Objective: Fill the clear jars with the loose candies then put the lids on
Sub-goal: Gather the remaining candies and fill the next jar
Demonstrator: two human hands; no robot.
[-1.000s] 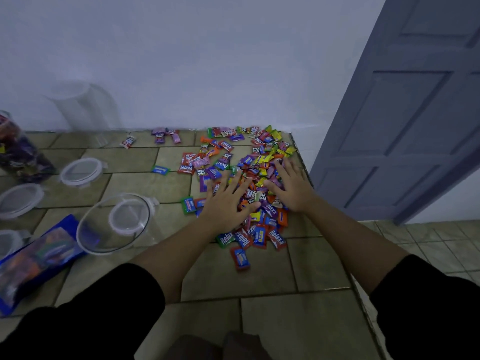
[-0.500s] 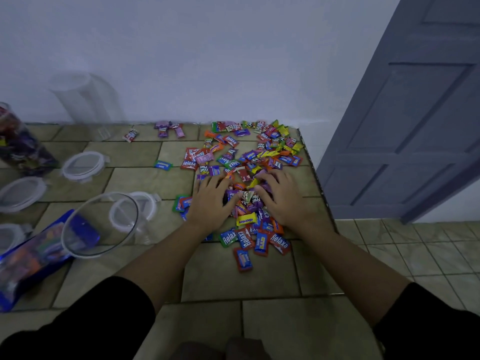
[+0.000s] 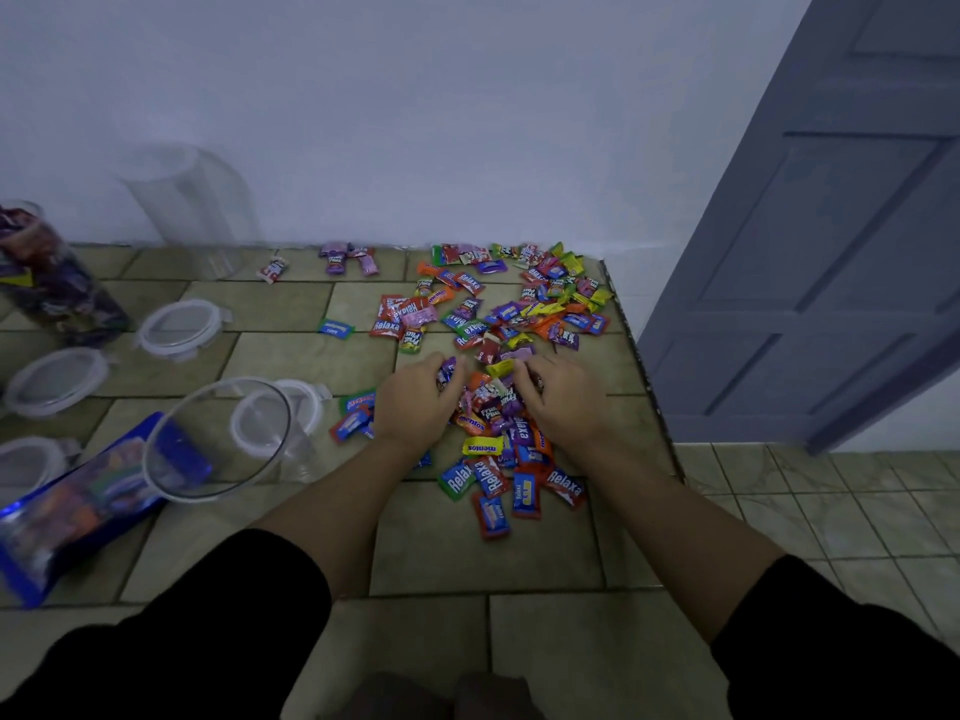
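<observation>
Where hands [image 3: 415,402] [image 3: 563,405] grip, candies [image 3: 490,478] read Relaxa and mentos.

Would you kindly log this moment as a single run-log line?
phase: gathering candies | left hand: grips candies | right hand: grips candies | nearest jar: open, looks empty | lids: off, on counter

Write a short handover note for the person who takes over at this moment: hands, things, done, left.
Left hand and right hand: both curled round a scoop of candies in the pile on the tiled counter.
Nearest clear jar is empty, left of the hands; a second empty jar is by the wall. Lids lie loose.
Done: far-left jar holds candies.
Left: fill both jars, fit the lids.
</observation>
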